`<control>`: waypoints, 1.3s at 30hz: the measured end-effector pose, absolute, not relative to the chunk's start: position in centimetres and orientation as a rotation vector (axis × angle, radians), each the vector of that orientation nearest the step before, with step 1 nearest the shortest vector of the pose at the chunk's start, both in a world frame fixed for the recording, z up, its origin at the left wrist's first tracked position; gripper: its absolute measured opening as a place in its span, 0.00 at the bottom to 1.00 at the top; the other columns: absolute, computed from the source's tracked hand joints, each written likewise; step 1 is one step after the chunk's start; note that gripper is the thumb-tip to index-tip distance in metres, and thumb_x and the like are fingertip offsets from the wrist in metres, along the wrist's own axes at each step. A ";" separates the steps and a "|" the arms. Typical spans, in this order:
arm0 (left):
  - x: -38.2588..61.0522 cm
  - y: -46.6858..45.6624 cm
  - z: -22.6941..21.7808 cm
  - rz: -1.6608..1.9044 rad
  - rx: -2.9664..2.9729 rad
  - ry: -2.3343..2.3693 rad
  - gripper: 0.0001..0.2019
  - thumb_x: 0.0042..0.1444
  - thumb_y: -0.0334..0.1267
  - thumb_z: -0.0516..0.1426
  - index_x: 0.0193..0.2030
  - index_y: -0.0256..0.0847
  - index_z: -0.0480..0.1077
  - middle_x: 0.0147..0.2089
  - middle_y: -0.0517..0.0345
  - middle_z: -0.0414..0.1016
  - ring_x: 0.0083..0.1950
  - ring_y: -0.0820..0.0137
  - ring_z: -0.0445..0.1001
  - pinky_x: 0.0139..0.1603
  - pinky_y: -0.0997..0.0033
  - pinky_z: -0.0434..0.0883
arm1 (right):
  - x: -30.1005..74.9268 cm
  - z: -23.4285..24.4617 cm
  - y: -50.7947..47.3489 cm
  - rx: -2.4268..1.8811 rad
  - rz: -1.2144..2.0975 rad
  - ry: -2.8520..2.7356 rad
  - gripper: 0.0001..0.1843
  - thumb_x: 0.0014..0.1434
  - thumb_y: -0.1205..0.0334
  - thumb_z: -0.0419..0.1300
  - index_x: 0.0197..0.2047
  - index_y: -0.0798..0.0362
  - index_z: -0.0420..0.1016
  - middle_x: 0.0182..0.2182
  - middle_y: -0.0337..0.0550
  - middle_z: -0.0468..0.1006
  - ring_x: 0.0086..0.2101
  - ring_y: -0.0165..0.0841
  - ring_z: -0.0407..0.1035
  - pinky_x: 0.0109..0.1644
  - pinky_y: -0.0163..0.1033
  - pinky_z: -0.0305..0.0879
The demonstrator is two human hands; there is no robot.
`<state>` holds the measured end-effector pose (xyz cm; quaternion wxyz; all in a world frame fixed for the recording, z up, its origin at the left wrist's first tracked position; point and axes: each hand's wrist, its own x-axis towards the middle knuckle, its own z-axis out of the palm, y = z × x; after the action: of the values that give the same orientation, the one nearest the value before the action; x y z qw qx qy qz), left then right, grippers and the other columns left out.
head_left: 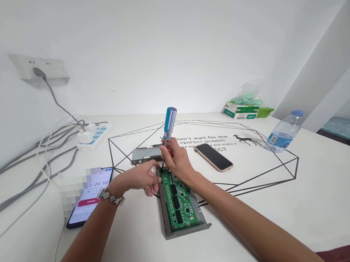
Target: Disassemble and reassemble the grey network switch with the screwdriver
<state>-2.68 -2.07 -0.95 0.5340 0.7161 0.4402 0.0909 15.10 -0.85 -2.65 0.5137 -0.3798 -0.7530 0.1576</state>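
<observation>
My right hand (pixel 179 158) is closed around a screwdriver (pixel 169 121), its blue-and-clear handle standing above my fingers with a slight lean to the right, and its shaft running down to the far left end of a green circuit board (pixel 183 210). My left hand (pixel 143 176) grips the far left edge of the grey metal case (pixel 189 232) in which the board lies, fingers bent around that edge. The case rests on the near middle of the table (pixel 334 195), its slotted lip towards me. A metal-link bracelet (pixel 111 197) circles my left wrist.

Just beyond my hands lies a flat grey metal piece (pixel 144 154). To the right is a dark-screened smartphone (pixel 215 157) in a tan case; to the left, partly behind my wrist, a second phone (pixel 88 199) with a lit timer. Farther right lies a tilted water bottle (pixel 284 133), and beyond it green-and-white boxes (pixel 240 110) under a plastic bag (pixel 248 93). Far left sits a power strip (pixel 96 137), with grey cables (pixel 43 180) nearby.
</observation>
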 end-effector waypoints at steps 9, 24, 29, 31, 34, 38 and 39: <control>-3.0 -1.7 -1.5 0.227 1.714 1.046 0.32 0.56 0.43 0.61 0.63 0.36 0.54 0.32 0.52 0.82 0.34 0.60 0.82 0.38 0.60 0.78 | 15.2 -2.4 -0.9 -0.957 0.411 -1.805 0.14 0.70 0.49 0.49 0.51 0.48 0.64 0.27 0.36 0.70 0.24 0.32 0.67 0.29 0.35 0.62; -2.5 -2.3 -0.8 0.194 1.739 1.125 0.27 0.55 0.47 0.61 0.56 0.37 0.59 0.32 0.49 0.82 0.32 0.58 0.81 0.37 0.59 0.76 | 15.8 -0.9 -1.6 -0.920 0.573 -1.936 0.11 0.71 0.53 0.48 0.51 0.46 0.65 0.30 0.37 0.74 0.26 0.31 0.70 0.32 0.35 0.66; -1.6 -1.1 -1.5 0.723 2.150 1.176 0.13 0.57 0.45 0.57 0.45 0.39 0.72 0.46 0.47 0.79 0.49 0.56 0.77 0.49 0.61 0.73 | 15.8 -0.8 -1.7 -0.938 0.561 -1.923 0.11 0.70 0.54 0.49 0.47 0.48 0.68 0.31 0.38 0.76 0.27 0.31 0.70 0.34 0.36 0.66; -1.1 -0.8 -1.7 0.789 2.072 1.057 0.12 0.57 0.42 0.57 0.43 0.38 0.73 0.46 0.49 0.80 0.49 0.58 0.77 0.50 0.63 0.73 | 15.8 -0.8 -1.7 -0.955 0.509 -1.908 0.10 0.70 0.53 0.51 0.43 0.48 0.70 0.32 0.39 0.76 0.27 0.31 0.70 0.34 0.36 0.66; -0.8 -0.7 -1.7 0.777 2.003 0.973 0.10 0.56 0.43 0.58 0.36 0.37 0.75 0.38 0.51 0.81 0.43 0.59 0.78 0.47 0.64 0.74 | 15.8 -0.8 -1.7 -0.981 0.443 -1.862 0.10 0.68 0.53 0.53 0.40 0.48 0.69 0.33 0.38 0.74 0.27 0.30 0.69 0.32 0.36 0.65; -0.8 -0.9 -1.4 0.773 1.981 0.983 0.09 0.55 0.42 0.59 0.33 0.37 0.77 0.35 0.53 0.82 0.42 0.58 0.79 0.45 0.65 0.73 | 15.4 -0.3 -1.7 -1.030 0.426 -1.665 0.15 0.63 0.47 0.60 0.41 0.47 0.63 0.31 0.34 0.71 0.24 0.28 0.66 0.29 0.36 0.62; -0.8 -1.0 -1.4 0.770 1.975 0.998 0.09 0.55 0.41 0.59 0.34 0.38 0.77 0.35 0.53 0.82 0.42 0.58 0.79 0.44 0.65 0.73 | 15.2 -0.2 -1.8 -1.041 0.413 -1.620 0.17 0.62 0.45 0.61 0.40 0.47 0.61 0.29 0.32 0.69 0.23 0.28 0.65 0.29 0.36 0.61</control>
<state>-0.84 -0.98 -1.37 0.3888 0.7767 0.3924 0.3027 15.19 -1.77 -0.17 0.5532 -0.4405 -0.6852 0.1746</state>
